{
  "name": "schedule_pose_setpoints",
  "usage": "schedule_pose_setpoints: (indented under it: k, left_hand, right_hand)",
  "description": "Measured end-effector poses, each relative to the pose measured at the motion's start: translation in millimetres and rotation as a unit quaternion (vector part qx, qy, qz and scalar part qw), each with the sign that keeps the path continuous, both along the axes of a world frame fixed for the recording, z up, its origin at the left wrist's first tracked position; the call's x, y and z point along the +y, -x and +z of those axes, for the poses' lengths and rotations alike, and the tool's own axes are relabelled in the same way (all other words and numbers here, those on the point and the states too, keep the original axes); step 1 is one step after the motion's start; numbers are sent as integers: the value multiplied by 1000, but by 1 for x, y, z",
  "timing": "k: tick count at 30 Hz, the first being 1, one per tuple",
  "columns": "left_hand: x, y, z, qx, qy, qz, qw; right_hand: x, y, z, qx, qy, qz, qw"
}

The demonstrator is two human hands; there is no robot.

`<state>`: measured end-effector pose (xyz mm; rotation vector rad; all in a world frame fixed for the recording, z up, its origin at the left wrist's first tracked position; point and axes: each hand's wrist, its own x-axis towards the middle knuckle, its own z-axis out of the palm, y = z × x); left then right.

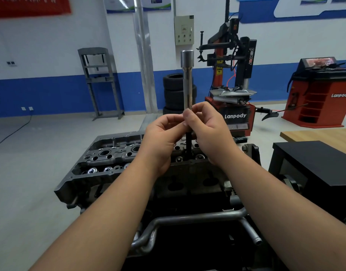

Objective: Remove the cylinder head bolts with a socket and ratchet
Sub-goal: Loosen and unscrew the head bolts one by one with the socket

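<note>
Both hands raised above the dark grey cast-metal cylinder head (113, 153), meeting at the lower end of a long polished steel extension bar with socket-shaped top (187, 79). Left hand (162, 137) pinching the bar base between thumb and curled fingers. Right hand (209, 130) pinching the same spot from the opposite side, fingers curled around it. Bar held upright, wide end uppermost, well clear of the head.

Thin black shaft (188, 145) hanging straight down below the fingers, lower end level with the bolt wells of the head; contact with the head not determinable. Probably a cylinder head bolt drawn up inside the tool, or a dark section of the tool itself; which of the two, not determinable. Two-handed pinch at the joint consistent with separating shaft from bar, or with steadying the assembly during withdrawal. Vertical hold presumably chosen to keep the shaft from binding in its bore.

No ratchet handle in view.

Cylinder head mounted on a black engine block assembly (187, 192), bent grey metal coolant pipes (197, 216) in front. Black box-shaped stand (315, 163) to the right, in front of a light wooden worktop (325, 135). Red and black tyre-changing machine (233, 85) and stacked black tyres (172, 94) behind.
</note>
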<state>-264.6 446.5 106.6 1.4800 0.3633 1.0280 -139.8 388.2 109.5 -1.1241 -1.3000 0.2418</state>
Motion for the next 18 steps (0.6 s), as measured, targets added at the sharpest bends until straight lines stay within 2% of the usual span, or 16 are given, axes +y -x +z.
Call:
schedule_pose_setpoints:
  k: [5,14,18]
  left_hand:
    - [4,0,0,3,26,-15,1000]
    - [-1,1,0,-1,-15,3,1000]
    - [2,-1,0,4,12,-12,1000]
  right_hand:
    - [0,-1,0,3,14,-11,1000]
    - [-1,2,0,-7,-2,-10,1000]
    - [0,0,0,-2,11,-17,1000]
